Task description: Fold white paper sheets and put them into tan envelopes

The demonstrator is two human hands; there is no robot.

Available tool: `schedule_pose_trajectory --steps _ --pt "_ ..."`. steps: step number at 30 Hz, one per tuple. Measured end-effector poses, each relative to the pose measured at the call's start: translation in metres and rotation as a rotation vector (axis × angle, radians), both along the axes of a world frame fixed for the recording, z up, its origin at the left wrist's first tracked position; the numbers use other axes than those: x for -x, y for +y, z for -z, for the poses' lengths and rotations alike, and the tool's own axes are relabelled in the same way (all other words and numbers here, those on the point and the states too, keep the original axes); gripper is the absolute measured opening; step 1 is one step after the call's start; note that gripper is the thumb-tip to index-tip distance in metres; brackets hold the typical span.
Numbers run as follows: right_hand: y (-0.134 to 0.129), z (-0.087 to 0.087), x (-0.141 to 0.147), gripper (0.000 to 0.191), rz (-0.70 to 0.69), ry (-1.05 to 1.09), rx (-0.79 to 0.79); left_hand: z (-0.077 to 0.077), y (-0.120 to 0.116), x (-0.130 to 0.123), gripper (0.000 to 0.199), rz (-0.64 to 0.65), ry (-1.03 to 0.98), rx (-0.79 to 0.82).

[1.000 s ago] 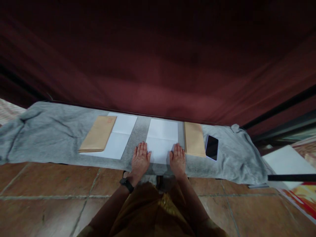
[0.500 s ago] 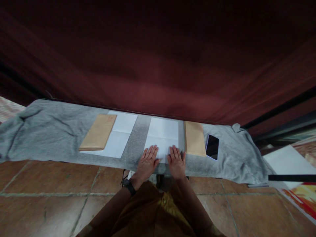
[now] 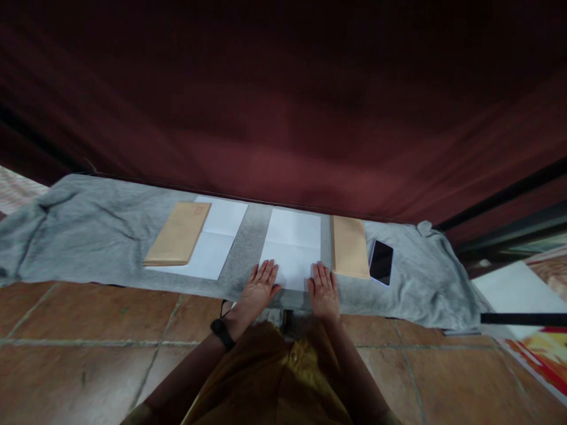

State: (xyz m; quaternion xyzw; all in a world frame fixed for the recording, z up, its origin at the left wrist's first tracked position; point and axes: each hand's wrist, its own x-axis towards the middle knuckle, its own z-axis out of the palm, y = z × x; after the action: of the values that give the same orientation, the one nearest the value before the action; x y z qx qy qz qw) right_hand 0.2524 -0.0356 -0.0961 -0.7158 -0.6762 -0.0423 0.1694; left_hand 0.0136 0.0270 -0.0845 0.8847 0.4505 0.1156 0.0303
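Note:
A white sheet of paper [image 3: 292, 248] with a crease across its middle lies flat on the grey cloth [image 3: 110, 236] in front of me. My left hand [image 3: 257, 289] rests with fingers stretched at the sheet's near left corner, a dark watch on that wrist. At the near right corner, my right hand [image 3: 324, 292] lies flat, fingers out, close to a brown envelope [image 3: 349, 247]. Neither hand grips anything. Further left, a stack of brown envelopes [image 3: 177, 233] partly covers another creased white sheet [image 3: 217, 245].
A phone [image 3: 381, 263] with a dark screen lies right of the single envelope. Behind the cloth-covered surface hangs a dark red curtain [image 3: 283, 130]. White board or paper [image 3: 518, 292] and a dark bar [image 3: 522, 319] are at the far right. Brown floor tiles [image 3: 88, 372] show below.
My hands have moved apart along the near edge of the sheet, the left one leftward and the right one rightward. The sheet and envelopes stay in place.

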Motion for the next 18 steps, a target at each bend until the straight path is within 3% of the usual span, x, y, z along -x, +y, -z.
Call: schedule_pose_trajectory --steps 8,18 --pt "-0.001 0.002 -0.002 0.054 -0.005 0.003 -0.008 -0.002 -0.008 -0.015 0.052 -0.02 0.114 0.12" --pt "-0.002 0.0 -0.001 0.055 -0.005 -0.004 -0.005 -0.003 -0.011 -0.015 0.053 -0.004 0.133 0.073"
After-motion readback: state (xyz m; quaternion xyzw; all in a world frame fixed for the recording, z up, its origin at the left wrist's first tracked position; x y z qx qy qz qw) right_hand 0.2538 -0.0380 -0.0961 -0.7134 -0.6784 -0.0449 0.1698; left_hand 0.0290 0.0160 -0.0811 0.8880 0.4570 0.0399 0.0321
